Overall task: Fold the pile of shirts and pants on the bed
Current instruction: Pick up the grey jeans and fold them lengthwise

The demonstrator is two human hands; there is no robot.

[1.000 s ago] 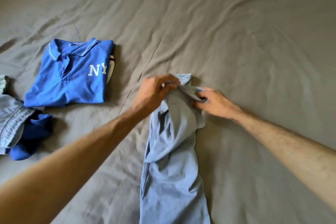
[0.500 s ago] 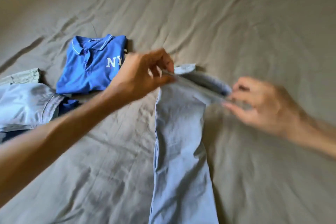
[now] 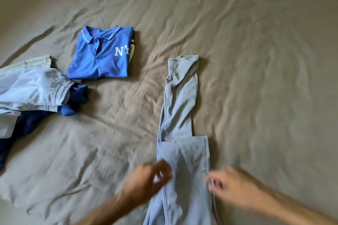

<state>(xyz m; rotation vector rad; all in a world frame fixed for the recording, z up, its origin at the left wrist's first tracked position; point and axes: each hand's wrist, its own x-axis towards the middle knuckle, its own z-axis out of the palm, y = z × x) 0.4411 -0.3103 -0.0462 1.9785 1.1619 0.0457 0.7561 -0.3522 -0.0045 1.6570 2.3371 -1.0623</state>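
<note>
- My left hand [image 3: 146,181] sits at the left edge of the jeans [image 3: 180,115], near the bed's near edge; my fingers are curled, thumb and fingertips close together at the denim seam. Blur keeps me from telling whether they pinch the cloth.
- My right hand [image 3: 230,188] is at the jeans' right edge, level with the left; the fingers curl in at the hem line, and again blur hides whether they grip it.
- The jeans lie in a long narrow strip down the middle of the bed [image 3: 256,60], running from mid-bed toward the near edge and out of view. A narrower length stretches away from me, its hemmed end farthest off; a wider layer lies over it nearer to me, between my hands.
- The polo [image 3: 102,55], blue with white "NY" lettering, lies folded flat, collar away from me, left of the jeans and well apart from them, toward the far left of the bed.
- The pile [image 3: 33,89] sits at the bed's left edge, just beside the polo's near corner: pale denim with an elastic waistband on top, dark blue cloth under it, a bit of pale green behind.
- The bed's brown sheet is creased all over.
</note>
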